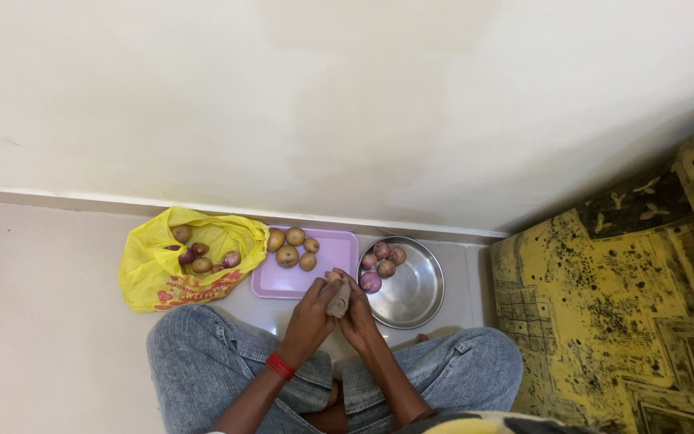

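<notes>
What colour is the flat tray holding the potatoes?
The tray is pale lilac-pink, seen best in the head view, with potatoes lying on it.

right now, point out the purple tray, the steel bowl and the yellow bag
purple tray (283, 281), head view, bare patch of its floor
steel bowl (419, 285), head view, bare inner wall
yellow bag (142, 277), head view, its left outer side

The bag (154, 277) is bright yellow with red print, and it holds brown potatoes (181, 234) and purple-red onions (231, 259). The tray (283, 283) is pale lilac under tan potatoes, the bowl (421, 289) is shiny silver-grey around reddish-purple onions, and the jeans (202, 362) are faded blue. A red band (279, 366) circles the left wrist, while the mat (628, 297) is mustard yellow with a black leaf and line pattern, against a cream wall (347, 96) and beige floor (34, 321).
</notes>
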